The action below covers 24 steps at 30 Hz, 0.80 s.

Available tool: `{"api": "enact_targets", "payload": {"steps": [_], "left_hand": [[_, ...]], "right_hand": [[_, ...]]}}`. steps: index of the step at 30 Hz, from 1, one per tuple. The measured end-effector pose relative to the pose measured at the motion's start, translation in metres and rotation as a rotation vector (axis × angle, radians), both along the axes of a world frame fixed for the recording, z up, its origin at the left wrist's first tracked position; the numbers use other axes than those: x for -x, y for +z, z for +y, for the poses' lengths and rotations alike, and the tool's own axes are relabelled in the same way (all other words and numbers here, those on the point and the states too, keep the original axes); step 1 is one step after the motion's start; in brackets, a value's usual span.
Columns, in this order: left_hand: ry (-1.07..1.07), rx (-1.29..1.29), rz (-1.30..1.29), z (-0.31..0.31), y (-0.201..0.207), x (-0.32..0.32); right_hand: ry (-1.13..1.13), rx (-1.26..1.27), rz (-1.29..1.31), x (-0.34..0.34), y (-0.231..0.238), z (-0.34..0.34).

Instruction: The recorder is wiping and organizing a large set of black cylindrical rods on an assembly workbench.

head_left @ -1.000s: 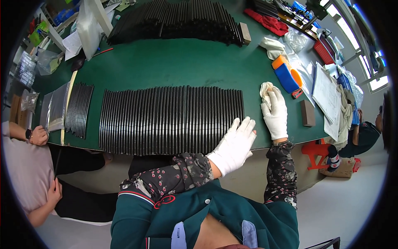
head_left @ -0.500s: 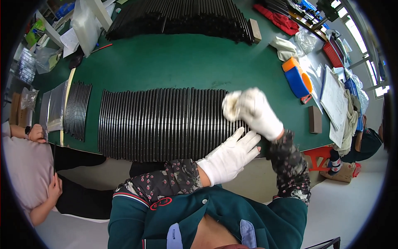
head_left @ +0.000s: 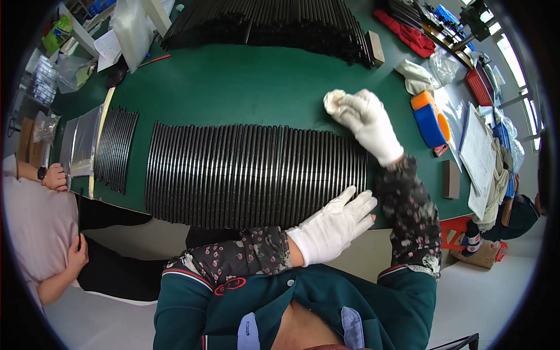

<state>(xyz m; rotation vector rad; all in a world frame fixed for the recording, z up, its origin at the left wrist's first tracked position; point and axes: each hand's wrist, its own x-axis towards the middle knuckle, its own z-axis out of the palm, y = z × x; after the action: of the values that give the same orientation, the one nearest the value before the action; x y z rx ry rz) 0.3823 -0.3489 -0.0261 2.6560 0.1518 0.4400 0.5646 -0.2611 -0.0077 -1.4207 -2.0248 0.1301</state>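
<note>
A wide row of black rods (head_left: 245,175) lies side by side on the green table in front of me. My left hand (head_left: 338,226), in a white glove, rests flat with fingers spread on the near ends of the rods at the row's right. My right hand (head_left: 370,119), also gloved in white, is raised just beyond the far right corner of the row. Its fingers are closed around a wadded off-white cloth (head_left: 335,102). The cloth is apart from the rods.
A smaller bundle of rods (head_left: 116,150) lies left, near a seated person (head_left: 44,224) holding a thin dark rod. More black rods (head_left: 268,26) are heaped at the far side. To the right are a blue and orange tape dispenser (head_left: 431,122), a brown block (head_left: 450,179) and papers (head_left: 475,151).
My right hand has lifted off the rods with the cloth and moved away toward the far side. My left hand stays on the near rod ends. The whole view has shifted slightly.
</note>
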Motion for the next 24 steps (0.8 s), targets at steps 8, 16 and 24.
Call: {"api": "enact_targets", "payload": {"steps": [8, 16, 24], "left_hand": [[-0.017, 0.027, 0.029, 0.002, 0.003, 0.002], [-0.029, 0.069, -0.026, 0.0, 0.002, 0.0], [0.002, 0.183, -0.011, -0.005, -0.007, 0.001]], "right_hand": [[-0.009, -0.078, -0.156, 0.019, -0.001, 0.015], [0.417, -0.024, -0.12, 0.058, -0.002, 0.008], [0.514, 0.019, 0.002, 0.077, -0.01, -0.004]]}}
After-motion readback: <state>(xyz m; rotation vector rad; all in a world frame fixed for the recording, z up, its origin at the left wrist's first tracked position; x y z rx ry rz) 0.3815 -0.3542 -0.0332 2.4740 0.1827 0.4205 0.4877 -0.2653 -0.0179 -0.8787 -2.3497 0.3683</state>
